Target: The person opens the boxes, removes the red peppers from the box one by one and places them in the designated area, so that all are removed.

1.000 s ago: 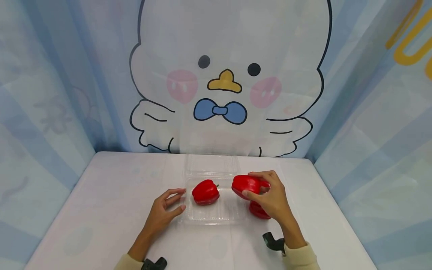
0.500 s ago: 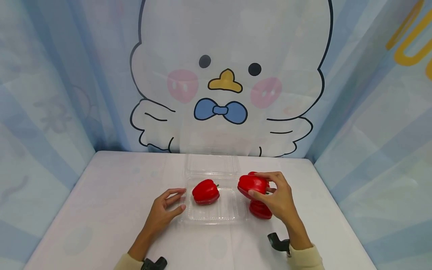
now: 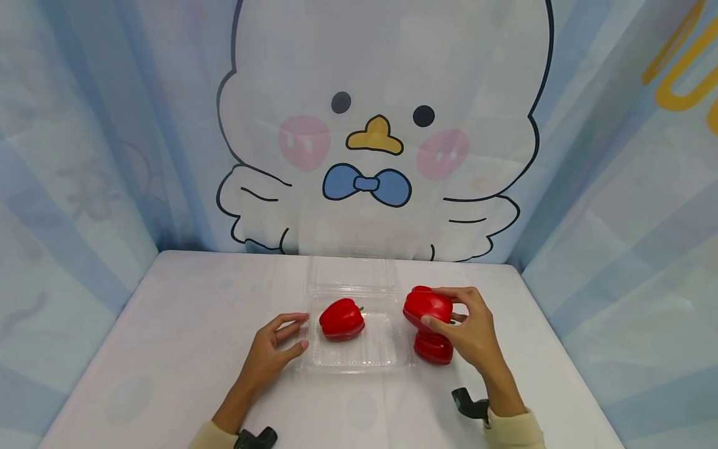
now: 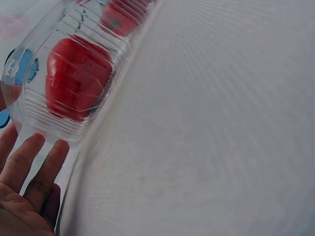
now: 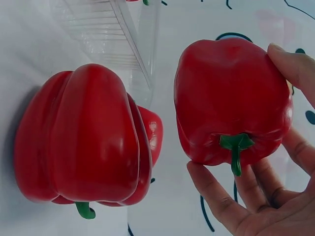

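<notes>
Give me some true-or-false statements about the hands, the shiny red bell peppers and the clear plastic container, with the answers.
1. The clear, rectangular plastic container holds one glossy red bell pepper. True.
2. The right hand holds another red pepper. True.
3. The left hand grips a pepper too. False: it is at the container's left edge, holding no pepper.
4. The container's lid is closed. False: it is folded open at the far side.
5. A loose red pepper rests on the white table, right of the container. True.
6. The held pepper's stem is yellow. False: it is green.
</notes>
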A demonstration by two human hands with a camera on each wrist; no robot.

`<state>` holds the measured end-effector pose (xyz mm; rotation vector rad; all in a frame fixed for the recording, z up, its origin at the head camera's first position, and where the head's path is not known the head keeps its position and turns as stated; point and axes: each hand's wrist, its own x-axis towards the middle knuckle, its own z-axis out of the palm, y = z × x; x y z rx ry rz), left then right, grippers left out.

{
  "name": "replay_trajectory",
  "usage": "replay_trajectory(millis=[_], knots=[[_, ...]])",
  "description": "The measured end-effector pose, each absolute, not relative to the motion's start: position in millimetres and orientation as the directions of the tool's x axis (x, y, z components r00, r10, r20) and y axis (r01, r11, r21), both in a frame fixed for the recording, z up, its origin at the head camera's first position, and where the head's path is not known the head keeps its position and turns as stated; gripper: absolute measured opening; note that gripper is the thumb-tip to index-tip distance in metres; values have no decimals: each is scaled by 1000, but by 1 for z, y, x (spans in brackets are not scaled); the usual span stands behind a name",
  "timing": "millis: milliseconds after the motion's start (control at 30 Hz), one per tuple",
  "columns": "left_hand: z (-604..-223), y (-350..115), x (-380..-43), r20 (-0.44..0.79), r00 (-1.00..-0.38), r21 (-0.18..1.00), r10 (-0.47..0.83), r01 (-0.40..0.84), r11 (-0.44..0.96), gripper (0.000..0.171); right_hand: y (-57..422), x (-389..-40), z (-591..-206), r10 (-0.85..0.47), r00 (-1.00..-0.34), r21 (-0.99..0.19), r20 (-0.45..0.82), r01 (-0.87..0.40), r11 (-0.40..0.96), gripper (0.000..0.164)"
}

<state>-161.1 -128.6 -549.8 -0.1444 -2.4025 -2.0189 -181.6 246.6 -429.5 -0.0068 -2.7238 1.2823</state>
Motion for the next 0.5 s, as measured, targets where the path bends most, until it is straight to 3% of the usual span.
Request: replay_trajectory(millis=[500], knots=[[-548, -129, -160, 70, -995, 981, 73, 82, 177, 51, 262, -185, -431, 69, -990, -754, 120, -45, 655, 67]])
